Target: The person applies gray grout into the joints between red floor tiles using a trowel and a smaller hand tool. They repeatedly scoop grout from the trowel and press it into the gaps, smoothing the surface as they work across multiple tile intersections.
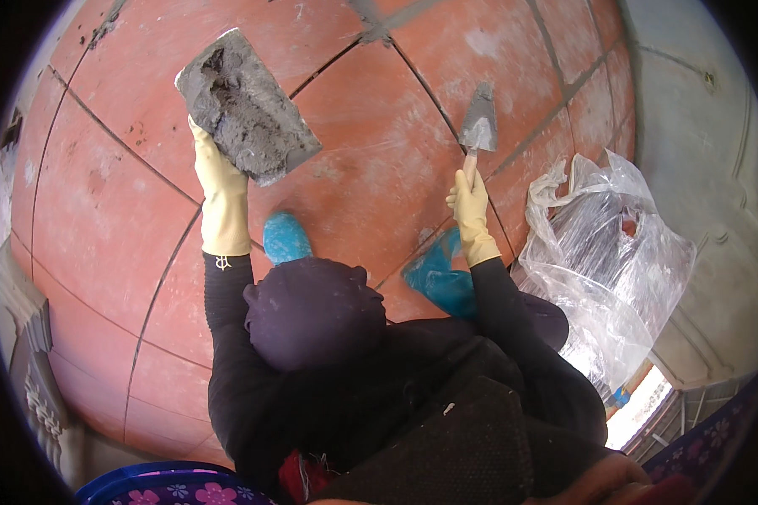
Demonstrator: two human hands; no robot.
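Hands well apart, each occupied. Left hand (217, 189), gloved, is clamped on the near edge of the mortar board (304, 152), its underside grip hidden; the board is over the red tiled floor (358, 168), bearing a rough heap of grey mortar (242, 105). Right hand (472, 204), also gloved, is closed around the handle of the trowel (483, 118), blade pointing away, grey residue on it.

Risks (judged): one-sided hold under a heavy, uneven load; a tiring wrist could tip the board and slide mortar onto the tiles. Damp gloves could let the trowel handle twist. Loose plastic sheeting (611, 273) near the right arm could snag an elbow. Teal boot (286, 238) near the board could catch drips.
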